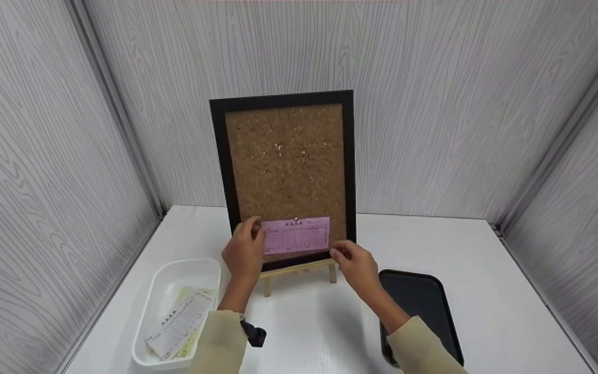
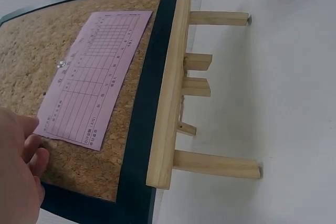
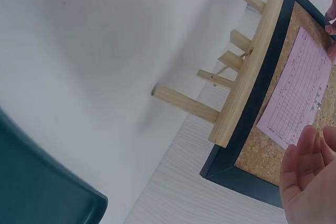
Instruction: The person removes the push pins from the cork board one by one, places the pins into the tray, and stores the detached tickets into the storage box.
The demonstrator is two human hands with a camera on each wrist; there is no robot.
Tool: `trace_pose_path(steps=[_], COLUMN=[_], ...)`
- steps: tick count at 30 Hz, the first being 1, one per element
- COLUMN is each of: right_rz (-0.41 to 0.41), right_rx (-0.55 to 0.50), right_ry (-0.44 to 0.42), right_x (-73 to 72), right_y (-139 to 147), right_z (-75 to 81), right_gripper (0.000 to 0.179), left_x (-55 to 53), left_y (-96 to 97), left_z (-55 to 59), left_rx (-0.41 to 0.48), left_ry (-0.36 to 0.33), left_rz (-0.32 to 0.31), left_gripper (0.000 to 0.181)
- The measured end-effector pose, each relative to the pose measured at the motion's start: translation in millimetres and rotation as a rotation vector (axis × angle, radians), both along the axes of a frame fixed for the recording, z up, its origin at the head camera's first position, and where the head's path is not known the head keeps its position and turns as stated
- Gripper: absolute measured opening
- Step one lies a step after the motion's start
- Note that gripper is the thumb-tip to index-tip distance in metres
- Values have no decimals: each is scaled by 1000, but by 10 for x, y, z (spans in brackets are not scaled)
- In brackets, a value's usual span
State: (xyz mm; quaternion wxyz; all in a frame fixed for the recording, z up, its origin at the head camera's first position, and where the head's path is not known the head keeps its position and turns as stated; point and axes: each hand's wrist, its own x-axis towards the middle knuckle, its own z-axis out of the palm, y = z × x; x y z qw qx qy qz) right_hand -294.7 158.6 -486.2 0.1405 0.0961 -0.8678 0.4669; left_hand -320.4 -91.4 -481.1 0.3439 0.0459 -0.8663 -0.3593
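A pink printed slip (image 1: 297, 235) lies flat against the lower part of a framed cork board (image 1: 288, 166). A small clear pushpin (image 2: 61, 65) sits at the middle of the slip's top edge. My left hand (image 1: 244, 252) is at the slip's left end, fingertips right at its upper left corner, fingers loosely bent. My right hand (image 1: 356, 265) hovers by the board's lower right corner, apart from the slip, fingers relaxed with nothing between them. Under the board's lower frame runs the ledge of a small wooden easel (image 2: 169, 98).
To the left stands a white plastic tray (image 1: 146, 311) with a white slip (image 1: 182, 324) and yellow paper (image 1: 190, 345) inside. A black tray (image 1: 418, 296) lies to the right, partly under my right forearm. Grey wood-patterned panels (image 1: 434, 104) enclose the white table (image 1: 299, 327).
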Motion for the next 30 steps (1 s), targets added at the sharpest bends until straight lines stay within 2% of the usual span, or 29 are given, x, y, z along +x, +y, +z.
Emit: trace_pose_path(steps=[5,12,25,30], right_rz=[-6,-47,-35,-45], right_rx=[-28,-99,-222,-187], right_ry=[-26,-70,-36,40], right_x=[-83,-228,-366,-407], right_y=[-22,-120,-394,-534], right_z=[-34,-39,-28,10], right_gripper=[16,17,16,16], left_x=[-29,-47,-51,-47], left_y=[-2,22,85,91], left_z=[7,-10,-38,-35], left_rx=[-43,-62,-106,-88], left_ry=[29,2,48,48], left_rz=[22,54,102,87], left_gripper=[17,14,13,12])
